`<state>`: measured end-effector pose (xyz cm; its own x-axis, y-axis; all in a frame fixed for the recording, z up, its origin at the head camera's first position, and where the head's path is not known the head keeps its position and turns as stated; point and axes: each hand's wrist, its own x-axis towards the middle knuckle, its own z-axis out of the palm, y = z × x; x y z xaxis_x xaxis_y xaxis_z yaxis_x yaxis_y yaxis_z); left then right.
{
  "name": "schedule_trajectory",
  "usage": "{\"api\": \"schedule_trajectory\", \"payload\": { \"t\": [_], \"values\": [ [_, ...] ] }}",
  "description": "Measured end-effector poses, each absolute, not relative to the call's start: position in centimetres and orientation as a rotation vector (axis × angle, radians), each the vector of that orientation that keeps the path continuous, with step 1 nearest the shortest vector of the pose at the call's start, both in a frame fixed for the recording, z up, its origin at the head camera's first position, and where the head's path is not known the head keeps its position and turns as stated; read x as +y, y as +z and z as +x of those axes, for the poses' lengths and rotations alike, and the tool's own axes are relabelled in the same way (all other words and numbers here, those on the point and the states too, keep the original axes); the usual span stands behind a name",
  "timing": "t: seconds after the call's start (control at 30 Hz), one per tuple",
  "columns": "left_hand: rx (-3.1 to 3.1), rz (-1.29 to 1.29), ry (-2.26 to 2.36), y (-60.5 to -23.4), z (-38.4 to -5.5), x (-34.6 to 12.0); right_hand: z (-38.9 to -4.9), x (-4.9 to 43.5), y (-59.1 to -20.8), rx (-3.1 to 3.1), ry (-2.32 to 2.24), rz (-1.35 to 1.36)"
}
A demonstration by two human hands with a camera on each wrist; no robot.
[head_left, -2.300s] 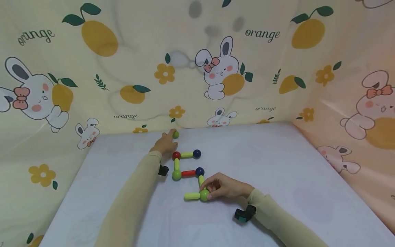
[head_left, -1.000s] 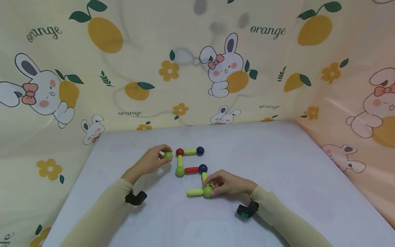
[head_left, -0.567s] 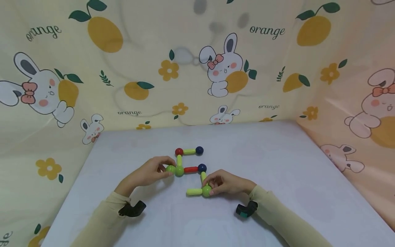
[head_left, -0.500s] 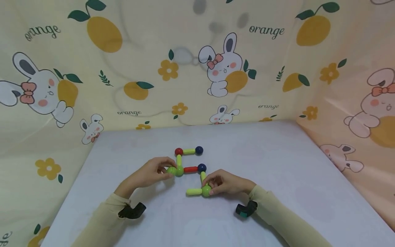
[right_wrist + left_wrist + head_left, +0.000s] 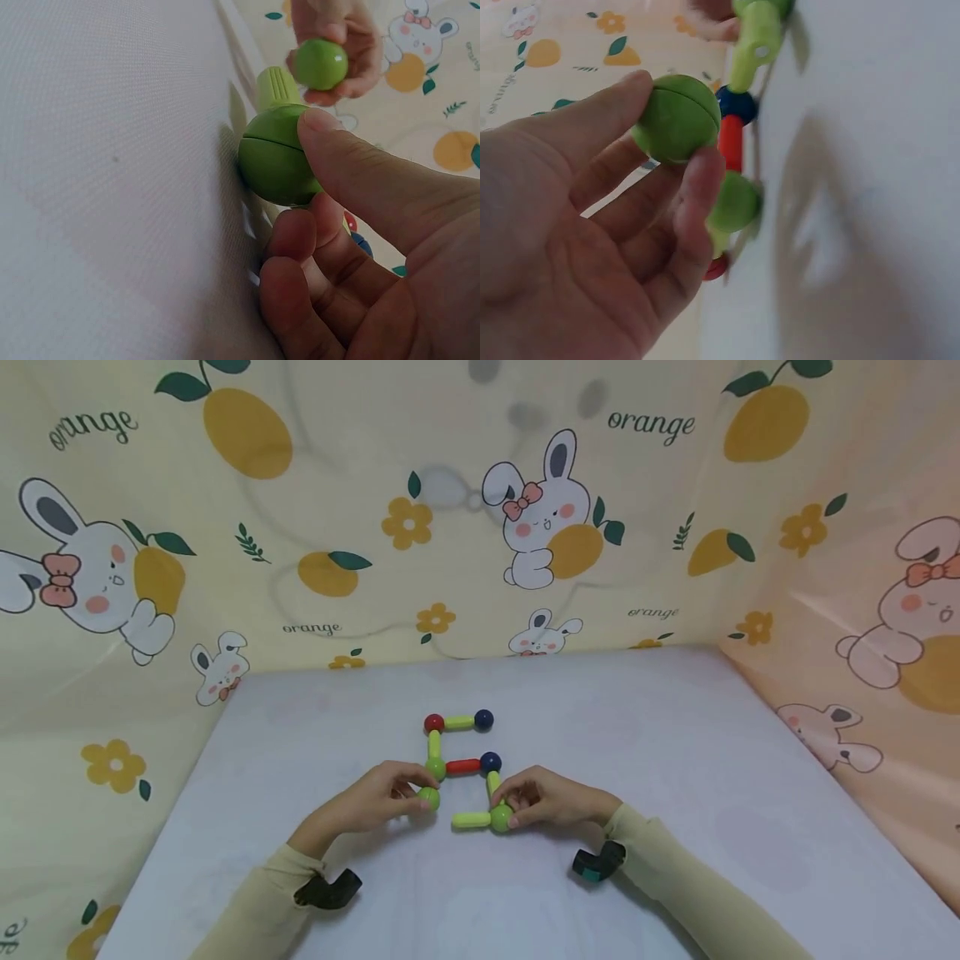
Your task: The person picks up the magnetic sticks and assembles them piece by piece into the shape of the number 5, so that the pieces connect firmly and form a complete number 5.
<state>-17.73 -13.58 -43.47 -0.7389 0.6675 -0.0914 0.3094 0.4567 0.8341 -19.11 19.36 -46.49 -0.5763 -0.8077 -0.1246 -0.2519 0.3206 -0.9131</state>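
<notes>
My left hand (image 5: 381,797) pinches a loose green ball (image 5: 676,118) between thumb and fingers, raised off the white surface in the left wrist view. My right hand (image 5: 558,797) grips another green ball (image 5: 277,154) at the near corner of a chain of balls and sticks. From that corner a yellow-green stick (image 5: 471,820) points left, its far end bare. A second stick runs up to a dark blue ball (image 5: 491,762). A red stick (image 5: 463,766) joins that to a green ball (image 5: 435,767), and beyond come a red ball (image 5: 433,723) and another blue ball (image 5: 483,720).
The chain lies flat on a white-covered table (image 5: 637,718). A cloth backdrop (image 5: 330,510) printed with rabbits and oranges rises behind and at both sides. Black wrist bands (image 5: 328,889) sit on both forearms.
My left hand fetched the loose green ball from the far table edge, brought it beside the chain's left green ball, then nearer the bare stick end. My right hand keeps its hold.
</notes>
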Motion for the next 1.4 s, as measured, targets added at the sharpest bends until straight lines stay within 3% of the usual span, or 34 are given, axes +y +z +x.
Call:
{"api": "schedule_trajectory", "payload": {
  "t": [1.4],
  "values": [
    [2.235,0.796,1.055,-44.6,-17.2,-11.7,-19.0,19.4,-46.6,1.989,-1.263,-0.975]
  ]
}}
